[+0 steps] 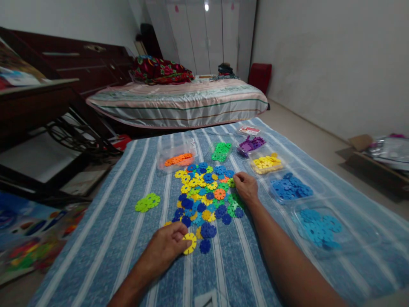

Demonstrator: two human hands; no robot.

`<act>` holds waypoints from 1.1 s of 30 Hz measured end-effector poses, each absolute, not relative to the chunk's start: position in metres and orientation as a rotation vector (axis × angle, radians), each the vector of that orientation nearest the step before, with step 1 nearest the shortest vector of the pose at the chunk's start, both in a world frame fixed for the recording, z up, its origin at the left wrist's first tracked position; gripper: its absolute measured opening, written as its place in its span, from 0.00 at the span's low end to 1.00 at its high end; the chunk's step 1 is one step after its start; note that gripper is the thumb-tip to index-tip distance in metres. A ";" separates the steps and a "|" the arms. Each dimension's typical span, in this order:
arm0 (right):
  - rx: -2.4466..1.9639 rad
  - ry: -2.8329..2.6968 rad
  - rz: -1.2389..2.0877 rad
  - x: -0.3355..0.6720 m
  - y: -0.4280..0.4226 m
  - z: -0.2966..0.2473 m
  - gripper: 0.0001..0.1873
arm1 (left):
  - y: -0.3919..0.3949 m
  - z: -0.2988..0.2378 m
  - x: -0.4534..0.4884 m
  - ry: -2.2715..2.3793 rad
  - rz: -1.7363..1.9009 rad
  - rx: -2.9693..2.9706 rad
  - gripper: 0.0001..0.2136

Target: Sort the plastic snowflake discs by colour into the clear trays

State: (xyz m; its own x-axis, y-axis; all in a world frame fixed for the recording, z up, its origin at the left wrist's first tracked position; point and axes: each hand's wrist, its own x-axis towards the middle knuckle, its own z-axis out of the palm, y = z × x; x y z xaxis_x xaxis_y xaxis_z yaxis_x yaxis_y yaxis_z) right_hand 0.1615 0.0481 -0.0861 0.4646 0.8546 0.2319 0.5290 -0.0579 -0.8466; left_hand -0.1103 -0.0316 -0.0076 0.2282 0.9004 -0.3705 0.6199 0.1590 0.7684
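The left hand (pixel 171 241) is closed on a flat, round, yellow plastic disc with a notched rim (pixel 191 244), which is pinched between thumb and fingers. The disc sits at the near edge of the work area, just left of a single dark blue notched disc (pixel 205 246). The right hand (pixel 246 187) has its thumb and fingertips drawn together at a yellow-green notched disc (pixel 231 183); whether the fingers grip this disc or only touch it cannot be told.

Between and beyond the hands lies a loose pile of mixed notched plastic discs (pixel 194 182) in yellow, dark blue, light blue, green and orange, many overlapping. Left of the pile, well apart from it, is a small cluster of lime-green discs (pixel 147 202). All parts rest on a desk covered in blue cloth with white stripes (pixel 102 243).

Clear plastic containers (pixel 174 148) stand along the far and right sides of the pile, each with one colour. In order from far left to near right, the contents are orange discs (pixel 179 160), green discs (pixel 221 152), purple pieces (pixel 251 145), yellow discs (pixel 267 163), medium blue discs (pixel 291 186) and light blue discs (pixel 319 229). Beyond the desk is a bed with a pale striped sheet (pixel 179 104).
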 end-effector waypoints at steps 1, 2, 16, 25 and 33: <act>-1.726 -1.192 0.414 0.161 0.048 -0.086 0.16 | -0.029 -0.004 -0.111 1.460 0.373 1.492 0.12; -1.727 -1.190 0.416 0.161 0.049 -0.086 0.16 | -0.025 0.000 -0.111 1.443 0.376 1.454 0.12; -1.727 -1.170 0.459 0.161 0.049 -0.089 0.16 | 0.069 0.061 0.073 1.101 0.762 1.306 0.08; -1.737 -1.175 0.429 0.161 0.049 -0.084 0.16 | 0.057 0.005 -0.016 1.396 0.806 1.694 0.06; -1.734 -1.179 0.425 0.164 0.043 -0.087 0.18 | 0.019 -0.009 -0.121 1.850 0.854 1.906 0.08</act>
State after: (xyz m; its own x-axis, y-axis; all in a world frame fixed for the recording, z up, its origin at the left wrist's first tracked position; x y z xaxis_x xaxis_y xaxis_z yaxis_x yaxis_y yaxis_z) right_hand 0.1637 0.0433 -0.0869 0.4722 0.8545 0.2165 0.5197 -0.0715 -0.8513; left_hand -0.1206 0.0187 -0.0088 -0.0340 0.9836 0.1772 0.7726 -0.0866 0.6290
